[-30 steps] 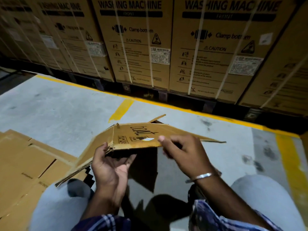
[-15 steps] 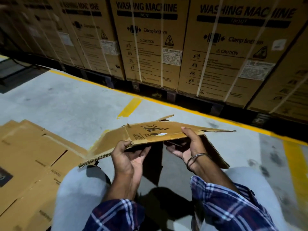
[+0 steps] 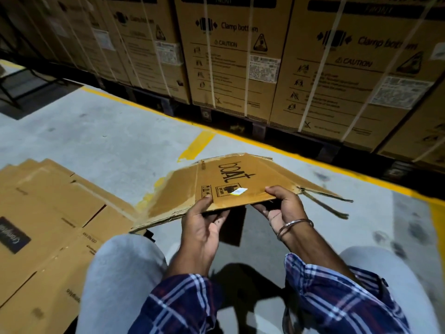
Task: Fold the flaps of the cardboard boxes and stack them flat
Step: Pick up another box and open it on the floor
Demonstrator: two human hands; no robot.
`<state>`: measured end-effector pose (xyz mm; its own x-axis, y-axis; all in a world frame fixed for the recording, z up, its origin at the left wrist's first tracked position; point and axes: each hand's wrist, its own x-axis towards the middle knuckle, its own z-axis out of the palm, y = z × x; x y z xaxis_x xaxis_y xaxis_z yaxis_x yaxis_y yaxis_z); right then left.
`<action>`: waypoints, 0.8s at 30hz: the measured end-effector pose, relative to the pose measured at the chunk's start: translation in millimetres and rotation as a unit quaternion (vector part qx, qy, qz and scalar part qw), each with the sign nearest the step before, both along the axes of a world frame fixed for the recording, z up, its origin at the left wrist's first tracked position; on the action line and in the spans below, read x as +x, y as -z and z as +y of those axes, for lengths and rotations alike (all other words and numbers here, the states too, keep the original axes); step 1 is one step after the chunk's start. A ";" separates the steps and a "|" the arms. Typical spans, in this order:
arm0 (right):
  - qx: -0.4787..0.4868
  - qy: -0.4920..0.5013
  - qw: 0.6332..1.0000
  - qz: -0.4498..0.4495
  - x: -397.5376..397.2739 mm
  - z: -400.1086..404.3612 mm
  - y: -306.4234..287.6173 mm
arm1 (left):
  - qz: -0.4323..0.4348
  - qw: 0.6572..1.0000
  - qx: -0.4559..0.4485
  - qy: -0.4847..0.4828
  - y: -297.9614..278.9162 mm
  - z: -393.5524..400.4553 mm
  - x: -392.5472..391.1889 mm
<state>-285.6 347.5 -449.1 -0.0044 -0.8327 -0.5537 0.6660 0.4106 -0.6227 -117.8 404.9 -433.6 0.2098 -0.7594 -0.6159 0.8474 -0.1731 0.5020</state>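
Note:
A flattened brown cardboard box (image 3: 231,182) marked "boat" is held in the air above the floor in front of me, its top face tilted toward me. My left hand (image 3: 202,227) grips its near edge, thumb on top and fingers underneath. My right hand (image 3: 281,208), with a metal bangle on the wrist, grips the near right corner the same way. Loose flaps (image 3: 322,201) hang out at the right end, and a worn flap (image 3: 166,203) slopes down at the left. A stack of flattened boxes (image 3: 48,213) lies on the floor at the left.
A row of large strapped washing machine cartons (image 3: 240,56) on pallets stands close ahead behind a yellow floor line (image 3: 265,145). Grey concrete floor (image 3: 108,136) lies between them and me. My knees in light trousers (image 3: 125,273) frame the lower view.
The box's top face has tipped toward me, showing more of the print. My right hand slid from on top of the panel to its near right corner. The view has shifted left.

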 end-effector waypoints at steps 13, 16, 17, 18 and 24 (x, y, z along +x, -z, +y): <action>0.006 0.087 0.993 0.085 6.3 -8.7 11.5 | -0.040 0.998 0.045 -0.022 3.4 -13.2 25.4; -0.041 0.069 0.994 0.072 28.2 -14.2 -5.9 | -0.050 0.998 0.015 -0.037 -17.1 -16.1 54.3; -0.054 0.057 0.995 0.063 38.0 -14.7 -11.3 | -0.058 0.998 0.003 -0.039 -23.4 -15.1 64.6; -0.068 0.039 0.996 0.053 53.5 -15.7 -17.0 | -0.070 0.996 -0.006 -0.049 -29.9 -11.4 79.4; -0.098 -0.097 0.990 -0.007 174.6 -17.2 -44.3 | -0.093 0.985 -0.061 -0.129 -51.7 31.4 184.7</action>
<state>-111.0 330.4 -404.9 0.1731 -0.9087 -0.3799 0.5949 0.4038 -0.6950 67.0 436.4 -381.9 0.5059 -0.7326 -0.4553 0.7465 0.1074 0.6567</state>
